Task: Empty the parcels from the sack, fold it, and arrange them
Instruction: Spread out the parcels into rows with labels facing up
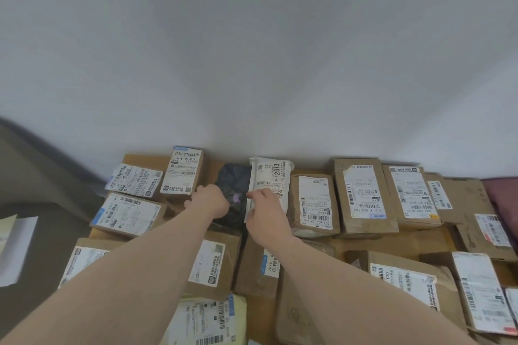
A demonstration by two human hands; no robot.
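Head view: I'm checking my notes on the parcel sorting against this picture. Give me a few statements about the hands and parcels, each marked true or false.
1. The right hand pinches the white parcel at its near left edge. True.
2. The left hand rests on the black bag. True.
3. The black bag lies to the right of the white parcel. False: it lies to its left.
4. The parcels hang on a rack. False: they lie flat along the wall.

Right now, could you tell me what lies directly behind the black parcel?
Behind the black parcel only brown cardboard shows, then the white wall. Both hands hide its near part.
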